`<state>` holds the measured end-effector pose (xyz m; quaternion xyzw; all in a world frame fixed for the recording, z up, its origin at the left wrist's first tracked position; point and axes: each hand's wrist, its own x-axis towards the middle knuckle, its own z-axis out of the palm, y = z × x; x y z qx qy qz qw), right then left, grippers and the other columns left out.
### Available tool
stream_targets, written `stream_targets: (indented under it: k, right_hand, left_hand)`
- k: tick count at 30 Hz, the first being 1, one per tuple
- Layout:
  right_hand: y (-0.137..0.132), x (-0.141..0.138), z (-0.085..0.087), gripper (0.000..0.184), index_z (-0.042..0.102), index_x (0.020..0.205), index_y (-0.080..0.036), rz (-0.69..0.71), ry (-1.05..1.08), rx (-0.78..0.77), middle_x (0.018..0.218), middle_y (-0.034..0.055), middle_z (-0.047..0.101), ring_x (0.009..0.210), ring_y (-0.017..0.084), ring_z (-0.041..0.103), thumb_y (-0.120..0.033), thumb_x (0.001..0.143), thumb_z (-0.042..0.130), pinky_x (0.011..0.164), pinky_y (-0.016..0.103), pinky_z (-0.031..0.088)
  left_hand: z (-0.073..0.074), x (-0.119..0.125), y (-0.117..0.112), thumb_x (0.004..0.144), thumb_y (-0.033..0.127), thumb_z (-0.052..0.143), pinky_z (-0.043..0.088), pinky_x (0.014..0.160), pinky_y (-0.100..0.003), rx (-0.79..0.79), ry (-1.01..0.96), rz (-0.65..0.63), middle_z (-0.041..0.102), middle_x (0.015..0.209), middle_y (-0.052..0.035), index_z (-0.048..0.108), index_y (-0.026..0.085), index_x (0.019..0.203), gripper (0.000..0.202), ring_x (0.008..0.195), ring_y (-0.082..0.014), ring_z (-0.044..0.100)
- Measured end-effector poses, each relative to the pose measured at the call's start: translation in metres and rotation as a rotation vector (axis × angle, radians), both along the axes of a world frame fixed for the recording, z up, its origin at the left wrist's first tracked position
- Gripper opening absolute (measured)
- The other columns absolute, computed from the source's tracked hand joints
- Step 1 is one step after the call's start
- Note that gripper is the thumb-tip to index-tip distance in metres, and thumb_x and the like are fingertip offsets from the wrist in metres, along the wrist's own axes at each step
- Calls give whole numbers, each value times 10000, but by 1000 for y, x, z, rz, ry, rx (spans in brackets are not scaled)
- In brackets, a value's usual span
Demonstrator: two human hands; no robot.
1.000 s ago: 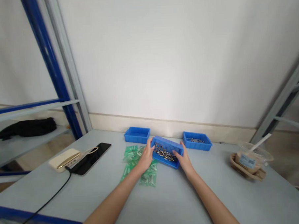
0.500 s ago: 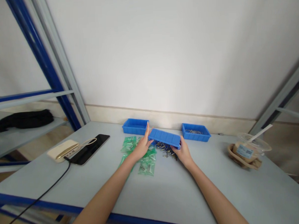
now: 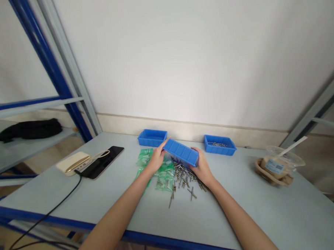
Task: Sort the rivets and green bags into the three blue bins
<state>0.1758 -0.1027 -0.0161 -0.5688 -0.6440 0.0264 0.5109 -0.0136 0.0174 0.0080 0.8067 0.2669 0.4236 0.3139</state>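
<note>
Tipped with its ribbed outside toward me, a blue plastic bin (image 3: 180, 152) is held above the table. My left hand (image 3: 156, 159) grips its left end, and my right hand (image 3: 202, 169) has fingers wrapped round its right end. Below it a loose heap of metal pop rivets (image 3: 183, 177) is spread on the tabletop, with a few strays toward me. Green-tinted plastic bags (image 3: 165, 176) with small metal parts inside lie left of the heap, under and beside my left hand. The inside of the held bin is hidden from me.
Behind stand an empty-looking blue bin (image 3: 152, 137) and another blue bin (image 3: 220, 144) with metal pins, near the wall. A dark tablet (image 3: 103, 162) and a cream power bank (image 3: 73, 162) with cables lie left. A drink cup (image 3: 275, 166) in a cardboard holder stands right.
Many more rivets now lie spread on the table, reaching closer to me. The held bin has tilted more steeply, both hands still on it.
</note>
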Motion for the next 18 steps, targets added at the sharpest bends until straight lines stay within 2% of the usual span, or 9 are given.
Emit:
stream_targets:
  k: [3,7,10,12,14,16,18]
  right_hand:
    - [0,1,0,600,373,1239,-185,-22,67,-15,1214,96,499,1106,220,480,-104,659,503,975,386,358]
    - [-1,1,4,443,474,1131,-187,-167,182,28,1055,74,588,946,206,552,-157,689,487,837,339,443]
    - [2,0,10,406,502,1092,-164,-336,258,23,973,83,615,863,218,566,-282,706,547,775,330,457]
    - [9,3,15,495,501,1106,-146,-475,326,-51,934,89,622,841,230,570,-395,687,592,759,327,462]
    - [20,10,19,625,456,1185,-144,-556,435,-157,956,97,618,846,233,580,-499,686,580,716,306,480]
    - [35,19,23,694,387,1265,-166,-553,527,-306,1009,106,609,840,229,600,-578,720,506,631,280,497]
    - [51,29,26,693,359,1291,-177,-507,542,-473,1048,127,599,823,235,621,-624,763,404,556,278,501]
  left_hand:
    - [0,1,-1,799,128,422,372,1008,-351,24,14,25,531,1275,-63,449,148,1296,498,1128,-199,523]
    - [2,4,-6,858,235,420,410,968,-352,35,36,15,562,1236,-80,405,156,1327,476,1071,-204,563]
    - [5,5,-10,899,334,383,333,1036,-364,89,91,71,466,1333,-99,310,161,1377,513,1221,-205,440]
    - [6,4,-13,901,372,382,262,1075,-404,106,215,157,361,1403,-126,266,140,1391,554,1304,-218,320]
    - [6,4,-14,901,383,385,211,1085,-461,116,382,222,329,1417,-139,329,128,1360,528,1331,-241,256]
    - [5,4,-16,909,364,373,183,1088,-489,157,491,280,373,1397,-122,462,146,1272,433,1336,-250,243]
    - [4,3,-16,912,318,368,180,1093,-480,212,517,343,406,1380,-96,543,174,1190,359,1333,-243,251]
